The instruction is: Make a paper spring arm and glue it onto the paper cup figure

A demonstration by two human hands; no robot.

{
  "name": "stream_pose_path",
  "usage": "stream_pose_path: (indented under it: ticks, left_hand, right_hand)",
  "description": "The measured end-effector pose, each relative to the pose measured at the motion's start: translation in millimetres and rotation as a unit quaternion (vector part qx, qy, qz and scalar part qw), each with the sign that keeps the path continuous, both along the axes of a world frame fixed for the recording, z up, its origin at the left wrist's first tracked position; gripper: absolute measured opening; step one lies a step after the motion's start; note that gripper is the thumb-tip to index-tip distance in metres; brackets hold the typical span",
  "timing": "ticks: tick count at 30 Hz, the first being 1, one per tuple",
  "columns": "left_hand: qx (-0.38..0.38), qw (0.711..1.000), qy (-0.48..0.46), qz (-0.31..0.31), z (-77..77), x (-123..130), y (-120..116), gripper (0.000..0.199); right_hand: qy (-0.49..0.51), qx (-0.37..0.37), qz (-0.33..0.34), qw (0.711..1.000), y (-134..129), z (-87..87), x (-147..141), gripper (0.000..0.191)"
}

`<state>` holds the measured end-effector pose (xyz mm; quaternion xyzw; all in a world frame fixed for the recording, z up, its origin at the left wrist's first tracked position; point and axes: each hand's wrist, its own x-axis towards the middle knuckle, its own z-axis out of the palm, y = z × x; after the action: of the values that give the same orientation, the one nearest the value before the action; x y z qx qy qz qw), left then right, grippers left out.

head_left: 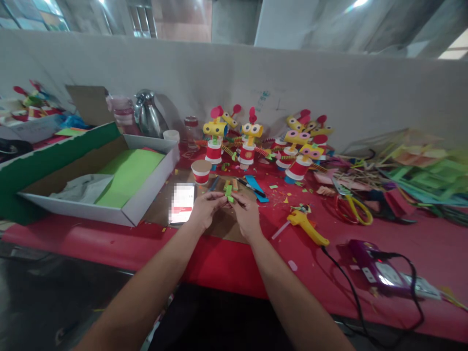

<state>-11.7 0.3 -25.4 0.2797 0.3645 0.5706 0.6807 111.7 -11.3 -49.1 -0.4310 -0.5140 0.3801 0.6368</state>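
Observation:
Between my two hands is a small light-green paper piece [229,193], folded or stacked, above a brown board [223,229]. The fingertips of my left hand [206,209] pinch its left side. My right hand [246,212] holds it from the right, fingers closed. Small orange and green folded strips [235,184] lie just beyond the fingertips. A lit phone [183,204] lies left of my left hand. Behind it stands a red and white paper cup [201,171]. A black pen [255,187] and a blue paper strip [257,188] are beyond my right hand.
At the left, a white box [146,200] holds green sheets. Several cup figures [248,146] stand behind. To the right lie a yellow glue gun [309,228], scissors [353,204], a purple device [378,268] with a black cable, and paper scraps on the red table [234,265].

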Motion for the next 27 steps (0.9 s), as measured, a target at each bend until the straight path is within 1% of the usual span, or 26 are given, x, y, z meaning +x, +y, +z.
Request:
stream_pose_path:
  ticks: [7,13,16,20,23,27]
  left_hand:
    - [0.000,1.000,0.002,0.011,1.8,-0.4,-1.0,0.032]
    - [0.004,1.000,0.001,0.014,2.0,-0.4,-0.6,0.032]
    - [0.013,1.000,-0.007,0.022,1.0,0.9,-0.2,0.032]
    - [0.027,0.999,-0.025,0.004,-1.9,1.8,1.4,0.034]
    - [0.036,0.999,-0.013,-0.009,-3.3,0.7,2.5,0.034]
    - [0.055,0.998,0.022,0.003,-2.6,-1.3,2.5,0.033]
  right_hand:
    - [-0.053,0.018,0.007,0.998,0.6,-2.1,1.5,0.026]
    - [-0.075,0.025,0.014,0.997,-4.0,2.6,0.8,0.025]
    - [-0.054,0.018,0.013,0.998,-5.2,4.7,-0.7,0.026]
    - [-0.022,-0.009,0.007,1.000,-2.7,4.9,-1.3,0.029]
    - [-0.044,-0.012,-0.008,0.999,-1.9,6.5,0.4,0.029]
    - [-0.088,0.000,-0.016,0.996,-4.1,11.1,2.0,0.026]
